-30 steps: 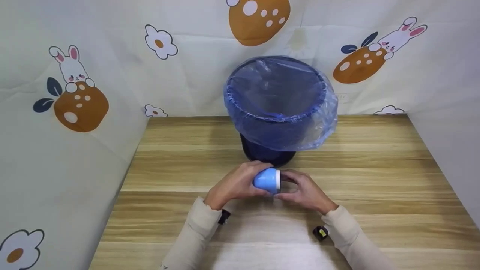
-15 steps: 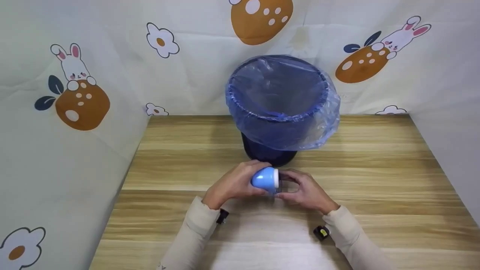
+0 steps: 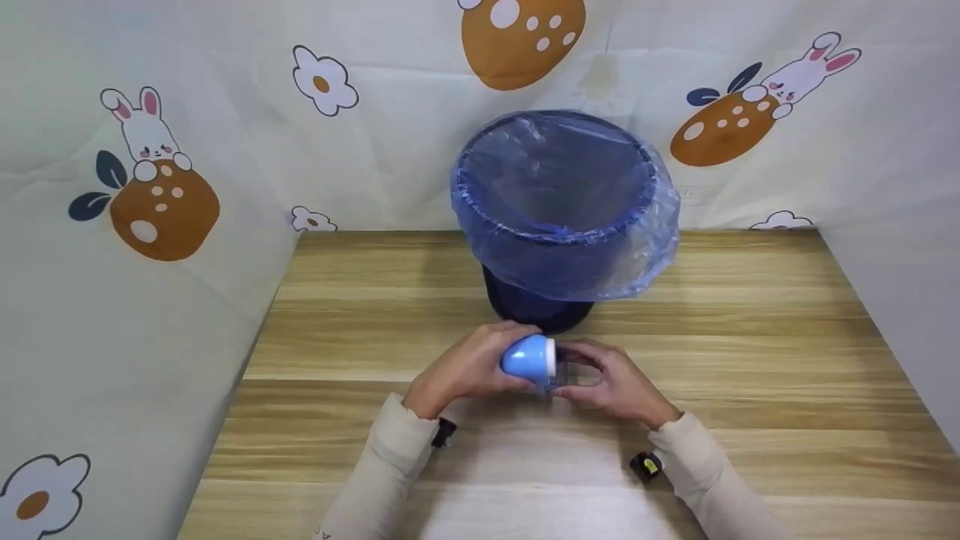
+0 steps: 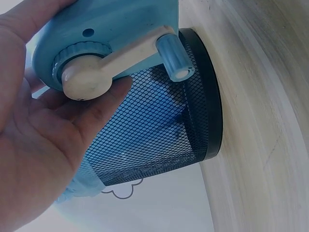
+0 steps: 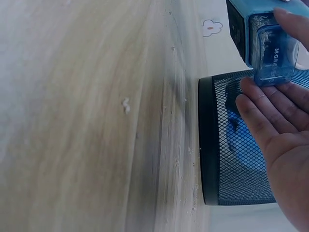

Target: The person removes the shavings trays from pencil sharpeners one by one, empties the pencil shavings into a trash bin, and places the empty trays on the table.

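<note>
1. Sliding the clear drawer (image 5: 277,60) out of the blue pencil sharpener (image 3: 526,358), most likely. Partway done, by the look of it, with the drawer poking out past the body.
2. Gripping the pencil sharpener in the left hand (image 3: 480,364), curled round its blue body, close to the white crank (image 4: 128,55). Pinching the clear drawer in the right hand (image 3: 611,379), thumb on one side and fingers on the other, opened only as far as the drawer is wide.
3. Held up off the tabletop (image 3: 360,322), just in front of the mesh bin (image 3: 529,300) with the blue plastic bag (image 3: 577,270) over its rim. Dotted with pale crumbs (image 5: 126,105) on the tabletop near the right hand.
4. Needing next, most likely, a tight left grip and a slow, straight pull with the right. Best kept level, so as not to spill the pale bits (image 5: 264,36) near the drawer.
5. Moved a little to the left since a second ago, away from the right hand, and now showing more of the drawer in between. Hardly changed since half a second ago. Not moved at all in the bin's case.
</note>
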